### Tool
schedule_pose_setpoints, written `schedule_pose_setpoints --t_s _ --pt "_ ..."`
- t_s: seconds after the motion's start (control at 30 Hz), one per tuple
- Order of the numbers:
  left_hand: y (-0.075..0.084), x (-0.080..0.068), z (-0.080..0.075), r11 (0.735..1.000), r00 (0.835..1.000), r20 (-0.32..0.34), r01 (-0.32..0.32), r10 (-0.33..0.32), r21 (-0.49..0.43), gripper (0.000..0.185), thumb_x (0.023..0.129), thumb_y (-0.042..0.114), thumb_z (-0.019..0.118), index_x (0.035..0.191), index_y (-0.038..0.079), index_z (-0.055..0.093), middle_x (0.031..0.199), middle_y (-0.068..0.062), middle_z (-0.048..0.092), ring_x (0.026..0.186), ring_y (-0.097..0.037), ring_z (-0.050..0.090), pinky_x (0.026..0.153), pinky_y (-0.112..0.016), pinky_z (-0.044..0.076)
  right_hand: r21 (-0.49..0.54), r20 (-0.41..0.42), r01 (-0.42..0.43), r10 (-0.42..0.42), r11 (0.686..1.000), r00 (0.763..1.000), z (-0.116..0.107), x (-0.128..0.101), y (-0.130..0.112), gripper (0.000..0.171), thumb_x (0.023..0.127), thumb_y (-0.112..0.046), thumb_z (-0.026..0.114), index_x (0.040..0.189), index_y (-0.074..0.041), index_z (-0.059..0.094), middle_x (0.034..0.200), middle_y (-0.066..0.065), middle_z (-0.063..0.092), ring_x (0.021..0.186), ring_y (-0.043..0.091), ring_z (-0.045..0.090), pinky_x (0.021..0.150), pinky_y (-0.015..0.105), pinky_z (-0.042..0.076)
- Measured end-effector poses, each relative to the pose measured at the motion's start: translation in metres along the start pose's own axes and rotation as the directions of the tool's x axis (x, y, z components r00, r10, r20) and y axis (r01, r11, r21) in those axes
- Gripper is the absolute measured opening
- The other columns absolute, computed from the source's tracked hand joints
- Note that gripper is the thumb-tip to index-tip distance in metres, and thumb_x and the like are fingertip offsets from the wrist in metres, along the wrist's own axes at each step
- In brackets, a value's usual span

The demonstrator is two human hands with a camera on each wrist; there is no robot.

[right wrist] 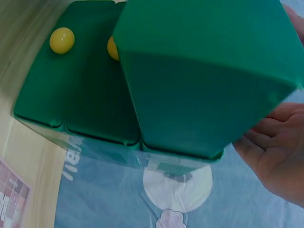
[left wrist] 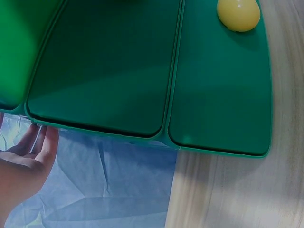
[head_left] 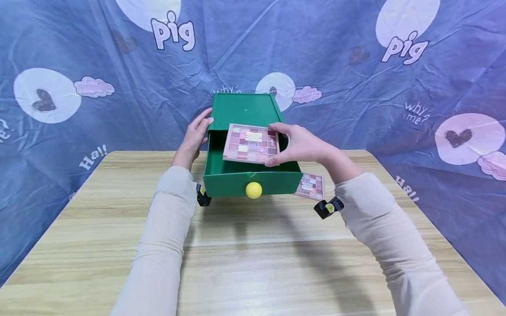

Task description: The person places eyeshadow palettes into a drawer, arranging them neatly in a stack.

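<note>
Bright light is falling from above across the counter (head_left: 91, 237), leaving a pale sheen near its front. Soft shadows are spreading beneath the open drawer (head_left: 229, 186) and slanting toward the near right. A small highlight is glinting on its yellow knob (head_left: 254, 190). Both wrist views are looking dimmer and hazier, their lenses bowing the green drawer fronts (left wrist: 99, 71).

At centre, a green drawer (head_left: 226, 185) with a yellow knob (head_left: 254, 190); a pink palette (head_left: 247, 147) checked rose and brown. Blue cloth (head_left: 237, 26) at top, patterned with white circles; pale wood-grained table (head_left: 253, 272) and cream sleeves (head_left: 164, 237) below.
</note>
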State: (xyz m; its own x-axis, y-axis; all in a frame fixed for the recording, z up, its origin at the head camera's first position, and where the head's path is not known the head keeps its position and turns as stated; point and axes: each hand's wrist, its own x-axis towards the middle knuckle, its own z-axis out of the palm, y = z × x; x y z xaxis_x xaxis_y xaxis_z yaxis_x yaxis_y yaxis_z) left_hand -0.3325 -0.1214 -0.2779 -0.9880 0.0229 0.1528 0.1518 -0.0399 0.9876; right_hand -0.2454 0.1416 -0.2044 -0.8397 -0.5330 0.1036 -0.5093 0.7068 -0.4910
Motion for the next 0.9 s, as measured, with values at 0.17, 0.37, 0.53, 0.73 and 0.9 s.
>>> schedule_pose_setpoints --t_s 0.17,0.37,0.53,0.73,0.9 --pt "0.0 0.0 0.0 1.0 1.0 -0.015 0.002 -0.002 -0.004 0.045 0.084 0.031 0.05 0.128 0.03 0.043 0.131 0.002 0.034 0.111 -0.017 0.037 0.09 -0.043 0.029 0.009 0.037 0.004 -0.004 1.0 0.999 0.006 0.006 -0.003 0.093 0.059 -0.039 0.075 0.133 -0.004 0.031 0.125 0.007 0.04 0.108 0.018 0.036 0.09 0.035 0.031" --pt "0.0 0.0 0.001 1.0 1.0 -0.023 0.007 -0.007 -0.001 0.045 0.083 0.031 0.05 0.128 0.029 0.043 0.13 0.002 0.036 0.11 -0.018 0.039 0.09 -0.042 0.031 -0.017 0.07 0.013 -0.012 1.0 0.998 0.014 0.012 -0.003 0.09 0.061 -0.038 0.074 0.132 -0.003 0.031 0.125 0.007 0.04 0.108 0.017 0.037 0.09 0.033 0.031" --pt "0.0 0.0 0.002 1.0 1.0 -0.012 -0.003 0.003 0.002 0.046 0.084 0.031 0.05 0.129 0.028 0.042 0.133 0.002 0.033 0.11 -0.018 0.039 0.089 -0.041 0.031 -0.045 0.105 0.046 -0.041 0.998 0.994 0.02 0.015 -0.003 0.084 0.065 -0.03 0.072 0.131 0.001 0.031 0.125 0.01 0.041 0.109 0.019 0.038 0.091 0.034 0.031" --pt "0.001 0.0 0.002 1.0 1.0 -0.002 -0.008 0.008 -0.002 0.046 0.084 0.031 0.049 0.13 0.028 0.041 0.133 0.002 0.032 0.11 -0.018 0.039 0.089 -0.041 0.031 -0.091 0.153 0.091 -0.076 0.992 0.985 0.027 0.021 -0.007 0.082 0.068 -0.028 0.071 0.131 0.005 0.029 0.128 0.015 0.038 0.114 0.024 0.036 0.092 0.036 0.03" --pt "-0.001 0.001 0.001 1.0 1.0 -0.002 -0.006 0.006 -0.016 0.046 0.084 0.03 0.049 0.129 0.028 0.042 0.131 0.001 0.035 0.109 -0.019 0.04 0.089 -0.042 0.031 -0.107 0.181 0.104 -0.083 0.989 0.98 0.033 0.024 -0.009 0.084 0.068 -0.031 0.071 0.132 0.004 0.028 0.13 0.015 0.036 0.116 0.024 0.034 0.093 0.035 0.029"
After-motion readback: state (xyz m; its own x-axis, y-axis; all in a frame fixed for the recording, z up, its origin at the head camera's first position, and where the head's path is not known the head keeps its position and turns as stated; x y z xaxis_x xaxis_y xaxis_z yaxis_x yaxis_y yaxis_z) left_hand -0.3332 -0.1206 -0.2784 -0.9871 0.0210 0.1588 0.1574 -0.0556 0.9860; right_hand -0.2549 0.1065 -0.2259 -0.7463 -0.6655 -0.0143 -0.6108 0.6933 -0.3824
